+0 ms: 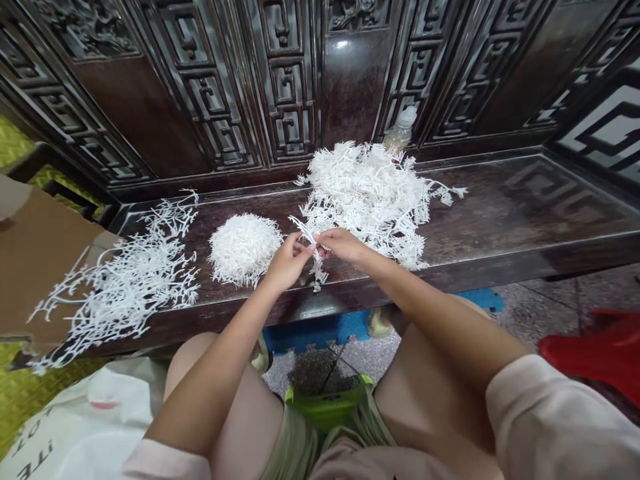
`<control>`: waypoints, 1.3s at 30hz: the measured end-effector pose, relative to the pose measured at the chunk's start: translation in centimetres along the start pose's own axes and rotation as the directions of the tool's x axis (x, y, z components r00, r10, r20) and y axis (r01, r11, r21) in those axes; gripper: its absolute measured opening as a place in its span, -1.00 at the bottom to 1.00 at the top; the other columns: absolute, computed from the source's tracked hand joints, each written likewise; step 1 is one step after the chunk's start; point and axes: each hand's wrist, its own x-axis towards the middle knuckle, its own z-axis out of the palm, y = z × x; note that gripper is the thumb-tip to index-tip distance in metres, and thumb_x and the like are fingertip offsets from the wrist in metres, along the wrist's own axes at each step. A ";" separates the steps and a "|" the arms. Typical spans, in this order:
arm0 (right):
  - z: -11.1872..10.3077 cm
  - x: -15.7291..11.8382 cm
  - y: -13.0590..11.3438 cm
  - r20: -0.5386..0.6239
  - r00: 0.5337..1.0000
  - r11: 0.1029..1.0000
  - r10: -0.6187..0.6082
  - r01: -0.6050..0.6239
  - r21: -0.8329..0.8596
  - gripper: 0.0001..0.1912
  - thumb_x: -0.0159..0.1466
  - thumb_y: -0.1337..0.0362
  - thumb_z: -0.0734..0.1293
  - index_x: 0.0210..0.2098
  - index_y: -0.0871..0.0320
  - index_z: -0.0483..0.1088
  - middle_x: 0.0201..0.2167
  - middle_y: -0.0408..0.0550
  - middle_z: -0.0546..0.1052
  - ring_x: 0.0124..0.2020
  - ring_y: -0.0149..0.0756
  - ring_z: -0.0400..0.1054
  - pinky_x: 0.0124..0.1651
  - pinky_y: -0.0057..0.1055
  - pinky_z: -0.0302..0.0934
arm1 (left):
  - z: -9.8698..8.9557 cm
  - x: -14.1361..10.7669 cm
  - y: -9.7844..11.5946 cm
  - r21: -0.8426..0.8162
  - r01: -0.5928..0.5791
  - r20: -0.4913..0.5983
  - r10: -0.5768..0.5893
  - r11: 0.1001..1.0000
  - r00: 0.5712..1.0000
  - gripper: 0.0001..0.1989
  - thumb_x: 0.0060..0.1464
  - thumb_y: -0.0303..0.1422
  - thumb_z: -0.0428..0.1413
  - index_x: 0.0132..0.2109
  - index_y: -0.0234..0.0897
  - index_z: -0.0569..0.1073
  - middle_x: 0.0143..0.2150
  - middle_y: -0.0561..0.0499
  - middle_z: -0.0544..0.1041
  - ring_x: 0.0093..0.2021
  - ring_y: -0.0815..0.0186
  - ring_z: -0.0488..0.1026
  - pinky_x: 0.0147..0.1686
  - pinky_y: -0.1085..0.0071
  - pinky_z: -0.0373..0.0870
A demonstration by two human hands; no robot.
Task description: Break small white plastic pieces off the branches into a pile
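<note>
My left hand [291,261] and my right hand [340,245] meet over the front of a dark wooden bench, fingers pinched on one white branched plastic piece [319,270]. The piece sticks up between the hands and hangs below them. Right behind my right hand lies a large heap of white branched pieces [367,193]. A smaller round pile of short white bits [245,248] sits beside my left hand. Farther left, bare white stems [133,287] lie tangled over the bench's end.
A bottle with a white cap [401,128] stands behind the large heap, against the carved wooden back [350,87]. Cardboard [43,260] and a white bag [95,413] are at the left. A red stool [595,350] is at the right, blue mats [320,331] below.
</note>
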 end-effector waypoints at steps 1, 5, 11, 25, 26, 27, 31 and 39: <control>0.0 -0.1 0.0 0.014 1.000 1.000 0.008 -0.008 0.000 -0.72 0.11 0.20 0.23 -0.63 0.24 0.32 -0.70 -0.16 0.36 -0.66 -0.55 0.17 -0.53 -0.56 0.09 | 0.0 0.1 -0.1 -0.027 -0.026 0.027 0.026 0.999 0.999 -0.59 -0.09 -0.10 0.01 -0.14 -0.27 0.33 -0.33 0.01 0.43 -0.33 0.34 0.35 -0.29 0.41 0.22; 0.1 -0.3 -0.2 0.040 0.999 1.000 0.008 -0.008 0.014 -0.71 0.11 0.20 0.23 -0.64 0.25 0.32 -0.70 -0.16 0.36 -0.65 -0.55 0.17 -0.53 -0.55 0.07 | 0.2 0.3 -0.2 -0.231 -0.013 0.119 0.041 0.973 0.992 -0.67 -0.09 -0.11 0.01 -0.35 -0.33 0.36 -0.37 0.01 0.43 -0.37 0.38 0.33 -0.30 0.44 0.23; 0.1 -0.7 -0.8 -0.003 1.000 1.000 0.021 -0.021 0.023 -0.71 0.12 0.21 0.21 -0.64 0.26 0.29 -0.69 -0.15 0.35 -0.66 -0.56 0.14 -0.53 -0.55 0.05 | 0.6 -0.1 0.5 -0.356 0.163 0.191 -0.099 0.920 0.977 -0.66 -0.18 -0.11 0.09 -0.38 -0.32 0.35 -0.46 0.05 0.41 -0.47 0.44 0.32 -0.42 0.49 0.19; 0.4 -0.8 -0.6 0.058 0.997 0.997 0.056 -0.059 0.056 -0.70 0.05 0.09 0.25 -0.58 0.22 0.24 -0.73 -0.27 0.13 -0.66 -0.56 -0.06 -0.56 -0.53 -0.12 | 0.5 0.2 0.1 -0.240 -0.021 -0.094 -0.002 0.971 0.996 -0.68 -0.07 -0.13 0.00 -0.29 -0.30 0.34 -0.45 0.04 0.39 -0.42 0.39 0.34 -0.37 0.47 0.24; 0.4 -0.8 -0.6 0.041 0.997 0.997 0.064 -0.066 0.046 -0.70 0.05 0.08 0.24 -0.57 0.22 0.24 -0.73 -0.27 0.13 -0.66 -0.55 -0.06 -0.55 -0.53 -0.12 | 0.4 0.2 0.1 -0.189 -0.030 -0.083 0.015 0.981 0.996 -0.68 -0.06 -0.11 -0.02 -0.37 -0.32 0.37 -0.47 0.03 0.40 -0.42 0.38 0.34 -0.37 0.46 0.24; 0.4 -0.7 -0.6 0.020 0.998 0.997 0.068 -0.068 0.034 -0.70 0.05 0.08 0.24 -0.58 0.21 0.24 -0.73 -0.27 0.12 -0.65 -0.55 -0.05 -0.55 -0.53 -0.11 | 0.4 0.2 0.1 -0.148 -0.033 -0.070 0.023 0.988 0.997 -0.65 -0.05 -0.10 -0.04 -0.43 -0.33 0.38 -0.50 0.02 0.40 -0.43 0.37 0.34 -0.37 0.46 0.23; 0.1 -0.3 -0.3 -0.119 0.993 0.999 -0.011 0.004 -0.053 -0.66 0.07 0.05 0.20 -0.63 0.20 0.20 -0.72 -0.25 0.11 -0.64 -0.53 -0.05 -0.52 -0.51 -0.11 | 0.4 -0.1 0.5 -0.103 -0.049 -0.028 0.047 0.993 0.999 -0.61 -0.03 -0.10 -0.07 -0.47 -0.33 0.42 -0.55 0.04 0.39 -0.48 0.39 0.32 -0.39 0.46 0.20; 0.4 0.4 -0.1 -0.368 0.917 0.978 -0.156 0.090 -0.189 -0.72 0.05 0.14 0.19 -0.66 0.19 0.21 -0.67 -0.21 0.22 -0.57 -0.49 0.06 -0.42 -0.49 -0.01 | 1.9 -0.3 1.2 -0.077 -0.096 -0.016 0.095 0.992 0.995 -0.61 0.01 -0.13 -0.12 -0.54 -0.31 0.39 -0.62 0.06 0.32 -0.56 0.41 0.24 -0.48 0.46 0.14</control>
